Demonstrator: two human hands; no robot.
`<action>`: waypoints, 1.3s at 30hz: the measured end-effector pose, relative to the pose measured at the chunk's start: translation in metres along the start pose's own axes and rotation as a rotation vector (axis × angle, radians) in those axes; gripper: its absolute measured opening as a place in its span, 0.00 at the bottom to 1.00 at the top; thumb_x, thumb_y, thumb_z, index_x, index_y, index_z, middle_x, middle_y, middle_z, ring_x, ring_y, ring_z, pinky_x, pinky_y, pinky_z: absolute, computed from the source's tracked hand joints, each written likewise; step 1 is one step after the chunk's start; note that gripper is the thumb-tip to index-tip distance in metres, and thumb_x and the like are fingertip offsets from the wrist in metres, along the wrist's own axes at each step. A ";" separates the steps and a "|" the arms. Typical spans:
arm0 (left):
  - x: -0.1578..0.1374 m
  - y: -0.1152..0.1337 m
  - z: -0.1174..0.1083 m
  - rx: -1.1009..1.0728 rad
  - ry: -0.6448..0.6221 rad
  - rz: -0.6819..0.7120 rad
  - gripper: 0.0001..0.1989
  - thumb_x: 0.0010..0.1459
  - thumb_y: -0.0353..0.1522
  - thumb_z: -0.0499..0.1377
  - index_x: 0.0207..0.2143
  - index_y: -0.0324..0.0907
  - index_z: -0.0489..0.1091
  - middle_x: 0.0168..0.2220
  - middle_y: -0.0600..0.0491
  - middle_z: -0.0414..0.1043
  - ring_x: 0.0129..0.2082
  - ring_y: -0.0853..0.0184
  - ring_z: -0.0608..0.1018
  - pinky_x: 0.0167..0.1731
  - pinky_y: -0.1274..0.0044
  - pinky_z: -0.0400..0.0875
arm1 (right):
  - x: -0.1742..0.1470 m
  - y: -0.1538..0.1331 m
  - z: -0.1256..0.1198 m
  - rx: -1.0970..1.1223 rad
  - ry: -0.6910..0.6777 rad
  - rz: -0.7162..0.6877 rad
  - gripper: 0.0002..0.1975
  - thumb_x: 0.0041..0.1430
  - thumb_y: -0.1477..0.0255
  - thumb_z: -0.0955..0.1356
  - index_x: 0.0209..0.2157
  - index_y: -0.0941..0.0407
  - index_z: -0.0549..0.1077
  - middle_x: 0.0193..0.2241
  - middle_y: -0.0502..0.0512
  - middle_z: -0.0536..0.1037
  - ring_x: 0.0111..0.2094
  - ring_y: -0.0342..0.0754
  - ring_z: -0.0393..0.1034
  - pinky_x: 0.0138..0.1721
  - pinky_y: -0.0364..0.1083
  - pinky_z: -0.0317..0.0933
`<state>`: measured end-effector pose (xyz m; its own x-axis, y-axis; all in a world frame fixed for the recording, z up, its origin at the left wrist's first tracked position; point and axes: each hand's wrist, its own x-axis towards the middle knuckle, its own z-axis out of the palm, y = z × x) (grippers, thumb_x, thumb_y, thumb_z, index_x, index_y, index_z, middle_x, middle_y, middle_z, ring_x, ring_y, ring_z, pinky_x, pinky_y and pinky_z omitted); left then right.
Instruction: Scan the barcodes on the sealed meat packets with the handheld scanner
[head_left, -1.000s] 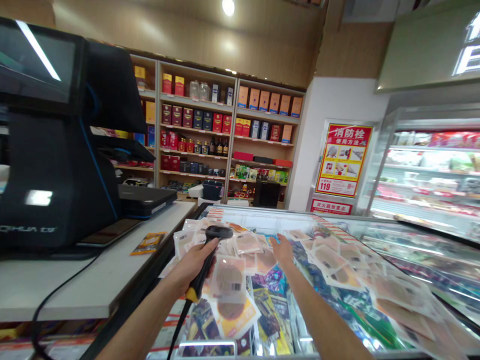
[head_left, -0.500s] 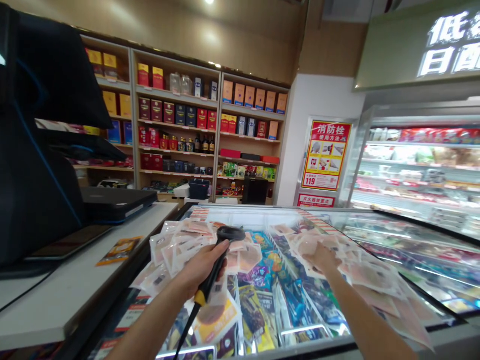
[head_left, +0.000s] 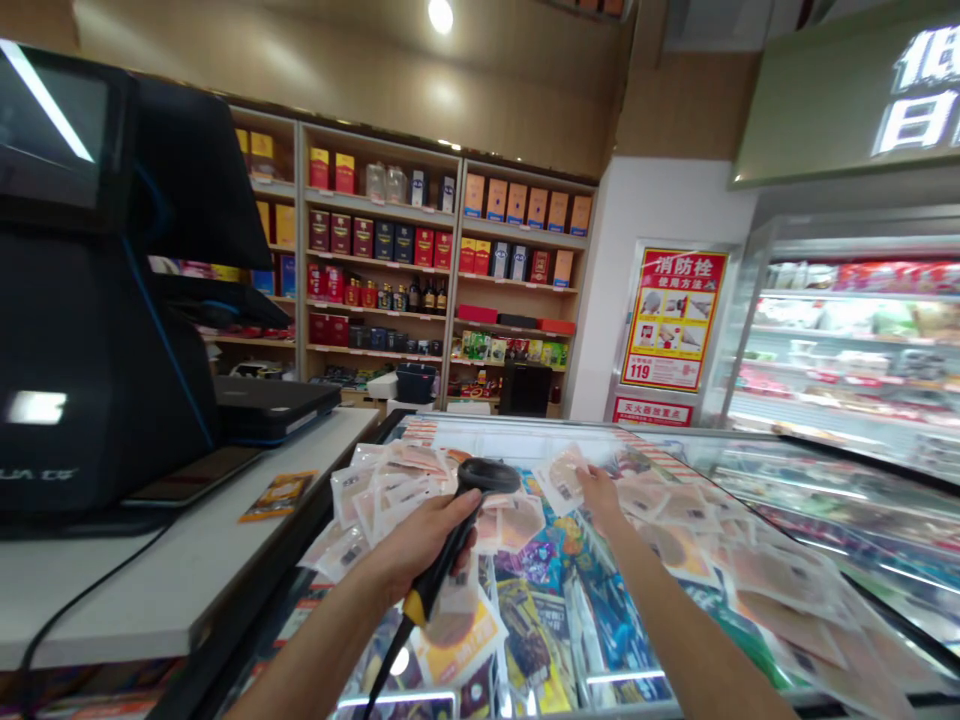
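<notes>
My left hand (head_left: pixel 427 535) is wrapped round the handle of a black and yellow barcode scanner (head_left: pixel 442 560), whose head points away from me over the freezer. Between the fingers of my right hand (head_left: pixel 600 492) is a flat clear packet (head_left: pixel 562 480) with a pale round food inside and a small printed label. It is raised near the scanner's head, to its right. On the glass lid, a pile of similar packets (head_left: pixel 390 490) lies beyond my left hand. Another spread of packets (head_left: pixel 780 570) covers the glass to the right of my right forearm.
Under the freezer glass (head_left: pixel 592 650) lie colourful frozen bags. At left, a white counter (head_left: pixel 247 560) carries a checkout terminal (head_left: pixel 90 330), a phone-like slab (head_left: pixel 191 475) and an orange sachet (head_left: pixel 277 495). Shelves of boxes (head_left: pixel 375 240) stand behind; a lit display fridge (head_left: pixel 862 340) is at right.
My right hand has moved left from the right-hand packets, bringing one packet up towards the scanner. The left hand still holds the scanner. The view has turned slightly left.
</notes>
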<state>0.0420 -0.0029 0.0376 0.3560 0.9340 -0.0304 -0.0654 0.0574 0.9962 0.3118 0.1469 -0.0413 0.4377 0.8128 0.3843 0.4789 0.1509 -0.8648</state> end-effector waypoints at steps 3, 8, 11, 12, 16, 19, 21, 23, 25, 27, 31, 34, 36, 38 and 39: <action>-0.005 0.002 -0.001 0.015 -0.022 0.000 0.17 0.46 0.45 0.49 0.22 0.39 0.58 0.17 0.59 0.60 0.13 0.78 0.63 0.13 0.83 0.56 | -0.005 -0.006 0.019 0.031 -0.007 0.026 0.19 0.43 0.64 0.58 0.34 0.60 0.69 0.21 0.54 0.73 0.24 0.47 0.67 0.22 0.41 0.56; -0.006 0.001 -0.003 0.017 -0.048 0.023 0.17 0.46 0.45 0.49 0.22 0.39 0.58 0.16 0.59 0.60 0.13 0.78 0.63 0.13 0.83 0.56 | -0.011 -0.014 0.030 0.047 0.016 0.073 0.18 0.43 0.63 0.59 0.33 0.59 0.69 0.19 0.53 0.73 0.24 0.47 0.67 0.22 0.41 0.56; -0.005 0.000 -0.008 0.013 -0.004 0.036 0.17 0.46 0.45 0.50 0.22 0.39 0.58 0.17 0.59 0.60 0.13 0.78 0.63 0.13 0.83 0.56 | -0.015 -0.019 0.034 0.044 0.034 0.098 0.20 0.43 0.63 0.59 0.34 0.61 0.68 0.20 0.54 0.73 0.24 0.47 0.67 0.22 0.41 0.56; -0.004 0.000 -0.010 0.014 0.027 0.040 0.17 0.45 0.45 0.50 0.23 0.39 0.58 0.17 0.59 0.60 0.13 0.77 0.63 0.13 0.83 0.56 | -0.016 -0.021 0.036 0.037 0.040 0.105 0.20 0.43 0.63 0.59 0.35 0.62 0.68 0.21 0.54 0.73 0.25 0.47 0.67 0.22 0.41 0.57; -0.005 0.000 -0.026 0.017 0.168 0.052 0.19 0.44 0.47 0.50 0.24 0.39 0.58 0.17 0.59 0.61 0.14 0.77 0.63 0.14 0.83 0.56 | -0.023 -0.036 0.052 -0.012 0.054 0.114 0.25 0.43 0.64 0.60 0.42 0.64 0.62 0.29 0.59 0.74 0.30 0.50 0.67 0.26 0.44 0.59; -0.007 0.000 -0.037 0.007 0.213 0.052 0.20 0.43 0.47 0.50 0.25 0.38 0.60 0.17 0.58 0.61 0.14 0.77 0.63 0.14 0.83 0.56 | -0.030 -0.052 0.071 -0.057 -0.001 0.069 0.23 0.46 0.66 0.58 0.43 0.64 0.62 0.35 0.61 0.72 0.36 0.50 0.66 0.33 0.45 0.59; -0.008 0.000 -0.041 0.013 0.222 0.052 0.20 0.43 0.47 0.50 0.25 0.38 0.60 0.17 0.58 0.62 0.14 0.77 0.63 0.14 0.83 0.56 | -0.034 -0.060 0.081 -0.089 -0.070 0.001 0.19 0.48 0.67 0.57 0.40 0.62 0.66 0.37 0.60 0.72 0.40 0.49 0.64 0.39 0.44 0.57; -0.009 -0.001 -0.041 0.021 0.226 0.041 0.20 0.43 0.48 0.50 0.24 0.38 0.60 0.17 0.58 0.62 0.14 0.77 0.63 0.14 0.83 0.56 | -0.036 -0.062 0.084 -0.123 -0.127 -0.066 0.17 0.49 0.68 0.57 0.37 0.60 0.68 0.39 0.58 0.71 0.43 0.48 0.62 0.43 0.43 0.54; -0.008 -0.001 -0.038 0.026 0.226 0.029 0.20 0.43 0.48 0.50 0.23 0.38 0.59 0.17 0.58 0.61 0.14 0.76 0.63 0.14 0.83 0.57 | -0.034 -0.055 0.074 -0.169 -0.151 -0.098 0.17 0.49 0.68 0.57 0.38 0.60 0.68 0.40 0.58 0.70 0.45 0.48 0.60 0.45 0.44 0.51; -0.005 -0.003 -0.032 0.036 0.208 0.026 0.20 0.43 0.48 0.50 0.23 0.38 0.59 0.17 0.58 0.61 0.14 0.76 0.64 0.14 0.82 0.57 | -0.029 -0.040 0.052 -0.284 -0.134 -0.079 0.20 0.48 0.66 0.58 0.40 0.61 0.66 0.41 0.59 0.69 0.45 0.49 0.59 0.45 0.46 0.51; 0.004 -0.006 -0.018 0.028 0.141 0.023 0.19 0.44 0.47 0.50 0.24 0.38 0.59 0.17 0.58 0.61 0.14 0.76 0.63 0.14 0.83 0.56 | -0.015 -0.001 -0.014 -0.535 -0.034 0.049 0.24 0.46 0.64 0.59 0.44 0.63 0.63 0.42 0.65 0.67 0.46 0.56 0.57 0.42 0.53 0.52; 0.010 -0.007 -0.007 0.013 0.095 0.023 0.19 0.43 0.46 0.50 0.24 0.38 0.59 0.17 0.58 0.61 0.14 0.76 0.63 0.14 0.83 0.56 | -0.008 0.023 -0.055 -0.642 0.035 0.130 0.23 0.45 0.65 0.60 0.43 0.62 0.63 0.42 0.68 0.66 0.46 0.61 0.56 0.40 0.59 0.51; 0.012 -0.007 -0.001 0.017 0.082 0.023 0.19 0.43 0.46 0.51 0.23 0.38 0.59 0.17 0.59 0.60 0.14 0.76 0.63 0.14 0.83 0.56 | -0.004 0.035 -0.070 -0.710 0.073 0.178 0.22 0.45 0.65 0.60 0.42 0.61 0.64 0.41 0.68 0.66 0.45 0.63 0.56 0.39 0.61 0.50; 0.015 -0.006 0.004 0.030 0.105 0.020 0.18 0.43 0.46 0.51 0.22 0.38 0.58 0.16 0.59 0.60 0.13 0.77 0.63 0.13 0.83 0.56 | 0.002 0.042 -0.077 -0.773 0.106 0.230 0.22 0.45 0.63 0.59 0.40 0.62 0.65 0.38 0.69 0.68 0.44 0.64 0.57 0.37 0.61 0.49; 0.016 -0.006 0.005 0.037 0.119 0.018 0.18 0.43 0.46 0.51 0.22 0.39 0.58 0.16 0.59 0.60 0.13 0.77 0.62 0.13 0.83 0.56 | 0.005 0.044 -0.077 -0.793 0.117 0.246 0.23 0.45 0.62 0.59 0.40 0.63 0.65 0.37 0.70 0.68 0.44 0.65 0.57 0.37 0.62 0.48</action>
<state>0.0528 0.0097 0.0313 0.2420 0.9701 -0.0202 -0.0358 0.0298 0.9989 0.3943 0.1144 -0.0527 0.6551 0.7006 0.2829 0.7332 -0.4992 -0.4617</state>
